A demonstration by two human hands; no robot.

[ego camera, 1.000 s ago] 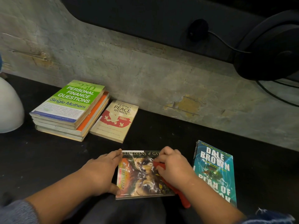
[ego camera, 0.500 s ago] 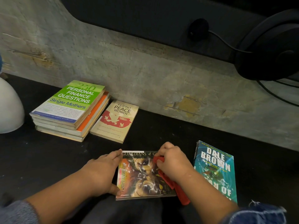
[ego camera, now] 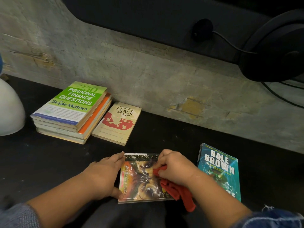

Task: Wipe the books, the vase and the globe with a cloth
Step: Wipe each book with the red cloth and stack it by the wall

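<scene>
A glossy paperback titled "Guardians of Ga..." (ego camera: 139, 180) lies flat on the black surface in front of me. My left hand (ego camera: 102, 176) holds its spine edge, thumb at the near corner and fingers at the far corner. My right hand (ego camera: 174, 167) grips a red cloth (ego camera: 177, 191) and presses it on the cover's right part; the cloth's tail hangs off the book's near right corner. A teal Dale Brown book (ego camera: 219, 170) lies to the right. A stack of books (ego camera: 70, 112) with a green cover on top and a beige book (ego camera: 118, 124) lie at the back left.
A white rounded object (ego camera: 9, 109) stands at the far left edge. A rough concrete wall (ego camera: 148, 76) runs behind the black surface (ego camera: 41, 162). A black round device (ego camera: 276, 46) with cables sits at the upper right.
My right hand with the red cloth has slid from the cover's middle up toward its top right. My left hand and the book have stayed put.
</scene>
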